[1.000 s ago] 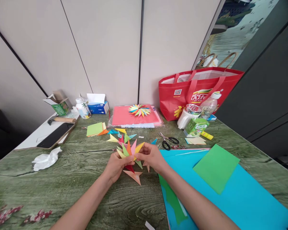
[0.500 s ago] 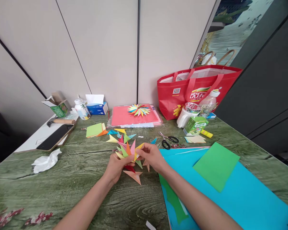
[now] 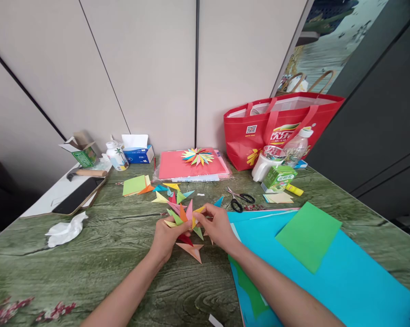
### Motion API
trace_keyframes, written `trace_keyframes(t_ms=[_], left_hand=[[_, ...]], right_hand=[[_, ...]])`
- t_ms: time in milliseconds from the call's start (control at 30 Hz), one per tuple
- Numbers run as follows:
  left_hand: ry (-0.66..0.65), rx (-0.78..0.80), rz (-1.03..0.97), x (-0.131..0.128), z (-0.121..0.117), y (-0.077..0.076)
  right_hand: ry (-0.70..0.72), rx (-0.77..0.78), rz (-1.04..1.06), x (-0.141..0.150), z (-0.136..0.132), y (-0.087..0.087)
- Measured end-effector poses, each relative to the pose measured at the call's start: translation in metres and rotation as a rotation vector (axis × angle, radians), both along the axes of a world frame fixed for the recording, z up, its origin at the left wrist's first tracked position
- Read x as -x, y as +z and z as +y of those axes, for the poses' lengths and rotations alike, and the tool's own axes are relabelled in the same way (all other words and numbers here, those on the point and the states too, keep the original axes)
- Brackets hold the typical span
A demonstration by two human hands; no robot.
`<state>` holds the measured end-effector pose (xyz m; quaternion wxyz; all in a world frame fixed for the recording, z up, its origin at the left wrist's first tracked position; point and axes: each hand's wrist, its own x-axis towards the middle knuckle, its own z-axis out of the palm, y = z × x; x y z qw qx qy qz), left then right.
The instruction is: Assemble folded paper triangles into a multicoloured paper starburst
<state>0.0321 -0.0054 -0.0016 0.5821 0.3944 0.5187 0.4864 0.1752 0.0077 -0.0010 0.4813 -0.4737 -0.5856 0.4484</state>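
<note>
My left hand (image 3: 165,237) is closed on a partly joined fan of folded paper points (image 3: 182,213) in green, orange, pink and pale yellow. My right hand (image 3: 217,225) pinches a yellow folded paper piece (image 3: 198,217) at the fan's right side; whether the two are joined is hidden by my fingers. Under and around my hands lie loose folded pieces, among them a peach one (image 3: 192,251) in front and a blue one (image 3: 219,201) behind. Farther back are a pale yellow piece (image 3: 160,198) and a green one (image 3: 182,196).
A finished paper ring (image 3: 197,156) lies on a red paper pack (image 3: 171,165). Scissors (image 3: 238,199), a glue stick (image 3: 294,190) and a red bag (image 3: 242,136) stand or lie right. Blue sheets (image 3: 327,290) cover the right front. A phone (image 3: 78,195) and crumpled tissue (image 3: 67,230) are left.
The yellow piece has turned slightly and my right hand has shifted a little toward the right. My left hand keeps its hold on the fan.
</note>
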Motion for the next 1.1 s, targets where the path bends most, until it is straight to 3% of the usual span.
trace_keyframes(t_ms=[300,533,667,900,1000,1100], left_hand=[[-0.075,-0.049,0.074,0.0024,0.0005,0.0025],[-0.051,0.022,-0.081,0.0014,0.0020,-0.0028],[-0.051,0.016,-0.055,0.0016,0.0025,-0.0024],[-0.035,-0.016,0.084,0.0020,0.0013,0.0010],[-0.032,-0.049,0.076,0.0018,0.0007,0.0017],[-0.042,-0.027,-0.063,0.0014,0.0009,0.0013]], right_hand=[[0.022,-0.048,-0.096,-0.0042,0.0031,-0.0003],[-0.031,0.002,0.001,0.0012,0.0026,-0.0026],[0.031,0.012,0.062,-0.0009,0.0038,-0.0009],[-0.055,-0.125,-0.136,-0.0007,-0.0020,0.0018],[-0.063,-0.102,-0.077,0.0016,-0.0033,0.0020],[-0.065,-0.041,0.056,0.0040,-0.0027,0.0018]])
